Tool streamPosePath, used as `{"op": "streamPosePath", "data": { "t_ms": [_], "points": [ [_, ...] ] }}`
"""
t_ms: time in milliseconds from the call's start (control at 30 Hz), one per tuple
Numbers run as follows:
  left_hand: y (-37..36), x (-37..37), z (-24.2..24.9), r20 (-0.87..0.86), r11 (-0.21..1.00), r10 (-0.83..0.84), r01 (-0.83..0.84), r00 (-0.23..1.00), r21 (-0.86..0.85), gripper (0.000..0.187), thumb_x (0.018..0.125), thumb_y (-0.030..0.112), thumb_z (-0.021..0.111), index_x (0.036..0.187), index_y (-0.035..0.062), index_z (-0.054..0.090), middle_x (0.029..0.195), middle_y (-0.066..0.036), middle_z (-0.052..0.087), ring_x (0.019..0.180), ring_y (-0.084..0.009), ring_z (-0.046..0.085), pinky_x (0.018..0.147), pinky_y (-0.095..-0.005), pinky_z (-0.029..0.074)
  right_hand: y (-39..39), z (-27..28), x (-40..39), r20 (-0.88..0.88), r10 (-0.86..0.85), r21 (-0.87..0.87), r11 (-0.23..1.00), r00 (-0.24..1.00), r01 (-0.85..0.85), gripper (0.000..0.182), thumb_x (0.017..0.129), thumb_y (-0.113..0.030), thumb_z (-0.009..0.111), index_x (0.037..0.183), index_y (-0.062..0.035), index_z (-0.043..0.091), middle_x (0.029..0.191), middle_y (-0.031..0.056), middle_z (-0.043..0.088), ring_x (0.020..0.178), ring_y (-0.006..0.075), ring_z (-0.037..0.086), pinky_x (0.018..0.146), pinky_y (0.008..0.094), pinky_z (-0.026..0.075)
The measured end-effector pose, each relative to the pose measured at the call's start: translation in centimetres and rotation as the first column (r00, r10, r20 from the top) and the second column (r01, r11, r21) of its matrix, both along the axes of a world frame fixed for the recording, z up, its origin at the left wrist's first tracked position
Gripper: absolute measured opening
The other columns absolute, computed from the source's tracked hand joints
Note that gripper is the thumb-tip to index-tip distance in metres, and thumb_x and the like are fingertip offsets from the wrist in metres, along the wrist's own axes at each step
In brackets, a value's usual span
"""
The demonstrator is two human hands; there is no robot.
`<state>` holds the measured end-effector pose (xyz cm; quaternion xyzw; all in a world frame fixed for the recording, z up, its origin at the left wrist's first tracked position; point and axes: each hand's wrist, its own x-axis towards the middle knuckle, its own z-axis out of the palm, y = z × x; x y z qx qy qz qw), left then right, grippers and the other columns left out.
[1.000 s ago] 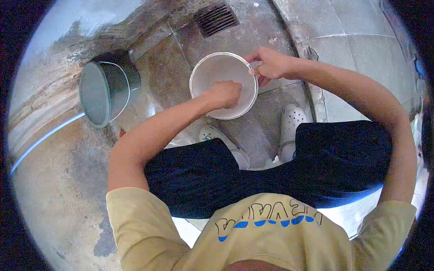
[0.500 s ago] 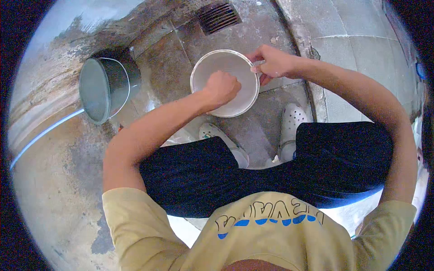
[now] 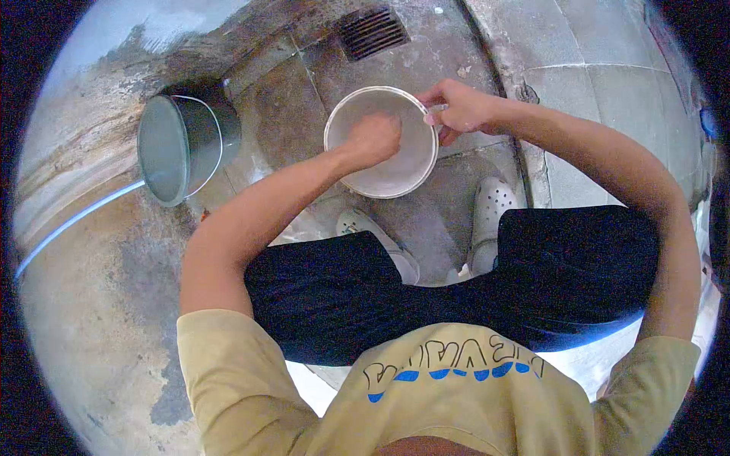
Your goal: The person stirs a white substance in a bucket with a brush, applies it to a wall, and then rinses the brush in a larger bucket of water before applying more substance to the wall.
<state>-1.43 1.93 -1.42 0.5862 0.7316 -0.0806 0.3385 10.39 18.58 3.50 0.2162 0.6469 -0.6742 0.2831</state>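
Observation:
A white bucket [image 3: 411, 163] stands on the floor in front of my feet, its mouth facing up toward me. My left hand [image 3: 376, 137] reaches down into it with the fingers curled. Whatever that hand may be holding is hidden beneath the knuckles. At the upper right of the rim, my right hand [image 3: 455, 108] grips the bucket's edge between thumb and fingers.
To the left, a dark bucket [image 3: 205, 144] with a thin wire handle stands near the wall. A pale blue hose [image 3: 80, 226] runs to it. Beyond the white bucket lies a floor drain grate [image 3: 372, 34]. My feet wear white clogs [image 3: 494, 201].
Inside the bucket, my left hand has shifted a little away from me, toward the far side. My right hand keeps its grip on the rim. The whole view has moved very slightly.

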Motion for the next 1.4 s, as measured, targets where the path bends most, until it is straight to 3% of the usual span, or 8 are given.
{"op": "streamPosePath", "data": {
  "t_ms": [100, 300, 667, 900, 967, 1100, 1167, 1400],
  "points": [
    [-0.3, -0.3, 0.0, -0.089, 0.992, 0.053, -0.042, 0.995, 0.121, 0.018, 0.072, 0.011, 0.060, 0.084, -0.0016, 0.063, 0.077, -0.022, 0.065, 0.072, -0.0379, 0.066, 0.064, -0.0488, 0.054, 0.1, 0.1, 0.0, 0.002, 0.028, -0.004, 1.000, 1.000, -0.028, 0.041, 0.089, -0.002, 0.050, 0.130, -0.0018, 0.050, 0.123, 0.0125, 0.056, 0.070, 0.0200, 0.066, 0.063, 0.0327, 0.058],
    [-0.3, -1.0, 0.4, -0.082, 0.998, -0.011, 0.006, 0.997, -0.060, 0.023, 0.078, 0.009, 0.052, 0.093, -0.0027, 0.063, 0.094, -0.026, 0.064, 0.086, -0.0403, 0.065, 0.073, -0.0485, 0.053, 0.1, -0.7, 0.1, 0.001, 0.009, 0.011, 1.000, 1.000, -0.009, 0.042, 0.088, -0.002, 0.051, 0.130, -0.0012, 0.049, 0.125, 0.0128, 0.055, 0.071, 0.0212, 0.067, 0.063, 0.0328, 0.058],
    [-1.2, -1.0, -2.1, 0.117, 0.925, 0.370, -0.377, 0.921, 0.044, 0.032, 0.070, 0.011, 0.057, 0.093, -0.0104, 0.059, 0.090, -0.031, 0.063, 0.087, -0.0437, 0.063, 0.081, -0.0494, 0.050, 0.1, -1.2, 0.3, -0.057, 0.017, -0.015, 1.000, 0.998, -0.018, 0.040, 0.089, -0.002, 0.050, 0.129, -0.0010, 0.050, 0.127, 0.0132, 0.053, 0.075, 0.0228, 0.067, 0.066, 0.0342, 0.059],
    [-1.2, -0.4, -3.6, 0.113, 0.901, 0.433, -0.434, 0.894, -0.014, 0.036, 0.071, 0.015, 0.061, 0.094, -0.0121, 0.059, 0.090, -0.029, 0.064, 0.089, -0.0445, 0.063, 0.082, -0.0481, 0.051, -0.2, -0.7, 0.0, -0.018, 0.023, 0.043, 0.999, 1.000, -0.022, 0.041, 0.089, -0.003, 0.051, 0.130, -0.0007, 0.049, 0.123, 0.0139, 0.056, 0.076, 0.0226, 0.067, 0.065, 0.0338, 0.059],
    [-1.6, 0.0, -3.8, 0.217, 0.803, 0.565, -0.591, 0.796, 0.077, 0.030, 0.071, 0.014, 0.061, 0.087, -0.0105, 0.062, 0.087, -0.027, 0.066, 0.086, -0.0423, 0.065, 0.080, -0.0474, 0.052, 0.0, -0.8, 0.0, -0.038, 0.040, 0.035, 0.999, 0.998, -0.039, 0.041, 0.089, -0.002, 0.051, 0.130, -0.0005, 0.049, 0.123, 0.0135, 0.057, 0.076, 0.0229, 0.067, 0.065, 0.0335, 0.059],
    [-0.8, 0.6, -1.8, 0.250, 0.805, 0.590, -0.585, 0.768, -0.103, 0.027, 0.070, 0.015, 0.061, 0.083, -0.0087, 0.064, 0.086, -0.026, 0.066, 0.083, -0.0400, 0.066, 0.077, -0.0469, 0.052, 0.1, -0.8, 0.1, -0.056, 0.047, 0.051, 0.998, 0.997, -0.044, 0.041, 0.089, -0.002, 0.052, 0.130, -0.0006, 0.049, 0.123, 0.0131, 0.057, 0.075, 0.0225, 0.067, 0.064, 0.0332, 0.059],
    [-0.6, 1.6, -0.8, 0.299, 0.888, 0.460, -0.437, 0.836, -0.145, 0.028, 0.071, 0.016, 0.061, 0.084, -0.0079, 0.065, 0.085, -0.027, 0.066, 0.082, -0.0392, 0.066, 0.076, -0.0462, 0.052, 0.0, -1.0, 0.2, -0.080, 0.030, 0.012, 0.999, 0.996, -0.030, 0.042, 0.088, -0.002, 0.052, 0.130, -0.0009, 0.049, 0.123, 0.0127, 0.057, 0.076, 0.0220, 0.067, 0.064, 0.0330, 0.059],
    [-0.9, 1.7, -2.3, 0.249, 0.956, 0.293, -0.282, 0.923, -0.080, 0.037, 0.071, 0.017, 0.061, 0.097, -0.0090, 0.060, 0.096, -0.028, 0.064, 0.092, -0.0392, 0.064, 0.079, -0.0472, 0.051, -0.1, 0.0, 0.3, -0.012, -0.033, -0.042, 0.999, 0.999, 0.033, 0.043, 0.089, -0.002, 0.052, 0.131, -0.0015, 0.048, 0.124, 0.0125, 0.056, 0.077, 0.0211, 0.066, 0.064, 0.0325, 0.058]
  ]
}}
